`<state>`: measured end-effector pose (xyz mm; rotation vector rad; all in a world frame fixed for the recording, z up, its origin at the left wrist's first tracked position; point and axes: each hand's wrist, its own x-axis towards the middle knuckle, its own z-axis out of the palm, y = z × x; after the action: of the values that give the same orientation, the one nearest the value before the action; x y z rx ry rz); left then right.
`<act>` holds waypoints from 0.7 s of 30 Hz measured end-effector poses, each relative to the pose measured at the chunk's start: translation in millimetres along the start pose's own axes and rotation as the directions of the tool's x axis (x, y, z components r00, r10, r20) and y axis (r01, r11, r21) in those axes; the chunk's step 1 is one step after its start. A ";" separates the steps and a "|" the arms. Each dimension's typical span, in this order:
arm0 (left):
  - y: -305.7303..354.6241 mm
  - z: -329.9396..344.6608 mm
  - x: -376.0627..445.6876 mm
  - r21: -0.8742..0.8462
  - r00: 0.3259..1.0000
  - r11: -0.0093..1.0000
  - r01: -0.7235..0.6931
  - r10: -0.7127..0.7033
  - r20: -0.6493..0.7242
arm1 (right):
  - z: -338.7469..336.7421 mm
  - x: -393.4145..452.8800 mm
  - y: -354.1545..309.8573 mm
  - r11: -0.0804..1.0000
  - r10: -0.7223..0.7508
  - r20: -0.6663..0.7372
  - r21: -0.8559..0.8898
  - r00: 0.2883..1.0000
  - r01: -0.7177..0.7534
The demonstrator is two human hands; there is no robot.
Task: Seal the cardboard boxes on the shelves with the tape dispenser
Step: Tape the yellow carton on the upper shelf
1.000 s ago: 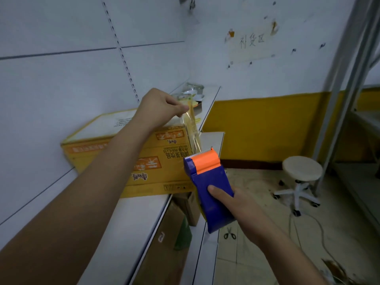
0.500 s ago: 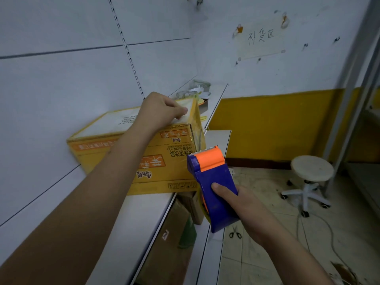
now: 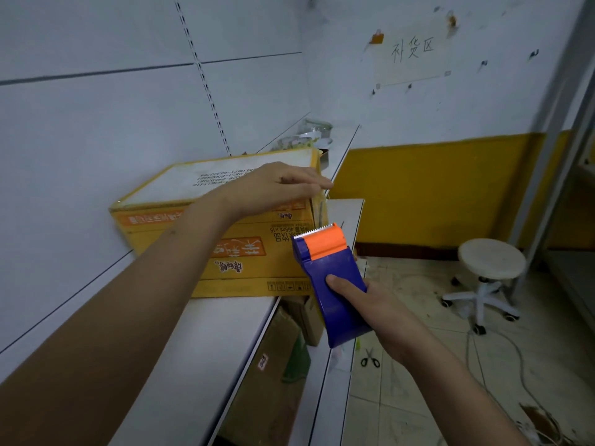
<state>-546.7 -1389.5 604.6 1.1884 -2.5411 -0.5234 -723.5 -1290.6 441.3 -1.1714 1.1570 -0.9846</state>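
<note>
The yellow cardboard box [image 3: 225,226] sits on the white shelf [image 3: 206,342], its back against the wall panel, flaps closed flat on top. The left hand [image 3: 277,185] reaches over the near right top corner, fingers curled down at the box's right edge, where a strip of clear tape [image 3: 322,204] seems to run down the end face; whether the fingertips pinch the tape or only press it I cannot tell. The right hand [image 3: 370,304] has its grip clamped round the blue body of the tape dispenser [image 3: 331,281], thumb flat on its face, the orange guard and toothed blade pointing up just beside the box's lower right corner.

The box looks stiff at its edges and corners but likely yields in the middle of the flaps, so pressing near the edges seems wiser. The dispenser is hard, light plastic, best held low on the body, well away from the serrated blade. The tape is thin, sticky and apt to fold on itself.
</note>
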 end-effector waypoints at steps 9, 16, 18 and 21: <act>-4.0 16.0 2.5 0.154 0.972 0.986 0.058 -0.021 -0.235 | 0.0 0.4 -2.5 0.998 -0.033 -0.021 -0.046 0.999 0.032; 6.5 19.9 16.5 0.443 0.955 0.847 0.295 -0.245 -0.168 | -7.7 5.8 -8.3 0.992 0.030 0.038 -0.127 0.999 -0.025; 9.5 17.6 22.4 0.440 0.943 0.835 0.332 -0.301 -0.139 | -10.3 8.6 -9.8 0.990 0.057 0.043 -0.134 0.997 -0.050; 9.3 17.6 23.7 0.458 0.943 0.826 0.330 -0.310 -0.120 | -11.6 11.3 -10.4 0.986 0.064 0.040 -0.159 0.997 -0.057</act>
<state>-574.7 -1398.8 595.4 1.7937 -2.5185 0.0787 -733.0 -1305.0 449.8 -1.2702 1.2454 -0.8285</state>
